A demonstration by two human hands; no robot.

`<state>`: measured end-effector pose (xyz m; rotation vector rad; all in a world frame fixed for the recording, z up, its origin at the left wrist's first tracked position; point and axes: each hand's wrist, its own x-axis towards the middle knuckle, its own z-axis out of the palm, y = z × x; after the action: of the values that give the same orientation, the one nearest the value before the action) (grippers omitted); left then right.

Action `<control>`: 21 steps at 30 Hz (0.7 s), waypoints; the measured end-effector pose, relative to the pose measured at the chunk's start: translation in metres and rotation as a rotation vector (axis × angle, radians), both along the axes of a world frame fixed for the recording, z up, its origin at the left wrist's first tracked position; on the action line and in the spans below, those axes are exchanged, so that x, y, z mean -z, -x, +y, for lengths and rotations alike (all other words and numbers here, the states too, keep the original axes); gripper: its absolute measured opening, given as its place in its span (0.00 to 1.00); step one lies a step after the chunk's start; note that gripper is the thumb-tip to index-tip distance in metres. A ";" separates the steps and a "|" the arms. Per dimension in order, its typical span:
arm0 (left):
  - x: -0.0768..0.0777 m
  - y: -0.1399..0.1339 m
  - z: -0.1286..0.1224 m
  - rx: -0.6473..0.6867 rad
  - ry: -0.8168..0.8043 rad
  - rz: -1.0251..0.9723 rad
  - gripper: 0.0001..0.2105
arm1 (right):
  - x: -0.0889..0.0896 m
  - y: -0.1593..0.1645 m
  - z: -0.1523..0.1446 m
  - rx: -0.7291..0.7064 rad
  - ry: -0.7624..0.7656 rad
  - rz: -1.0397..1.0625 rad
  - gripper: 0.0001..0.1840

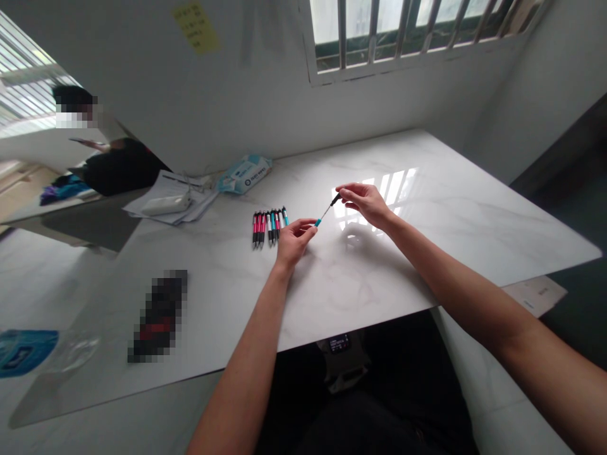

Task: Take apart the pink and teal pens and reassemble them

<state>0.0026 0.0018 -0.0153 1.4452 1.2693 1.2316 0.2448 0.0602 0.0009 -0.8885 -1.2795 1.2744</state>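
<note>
My left hand is closed around a teal pen barrel, most of it hidden by the fingers. A thin refill spans the gap from this barrel to a black pen grip. My right hand pinches that grip, up and to the right of the left hand. Close by my left hand, several click pens lie side by side on the white marbled table. They are red, white and teal with black grips, and the left hand partly covers the row's right end.
At the back lie a blue-and-white wipes packet and loose papers with a white device on them. A blurred dark object and a clear bottle with a blue label are at left. A mirror-like panel shows a person.
</note>
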 end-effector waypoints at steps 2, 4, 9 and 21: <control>0.000 0.000 0.000 0.008 0.004 0.003 0.15 | 0.000 0.002 -0.002 -0.039 -0.018 -0.013 0.27; -0.001 0.000 -0.001 0.017 0.008 0.006 0.15 | 0.001 0.004 -0.004 -0.098 -0.047 -0.033 0.27; -0.003 -0.001 -0.003 0.030 0.011 0.009 0.15 | 0.001 0.009 -0.009 -0.227 -0.093 -0.072 0.26; -0.004 -0.003 -0.004 0.040 0.000 0.045 0.16 | -0.002 -0.002 -0.007 -0.186 -0.225 -0.399 0.20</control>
<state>0.0055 -0.0021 -0.0114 1.4989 1.2638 1.1791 0.2463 0.0532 0.0026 -0.9040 -1.8185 1.0965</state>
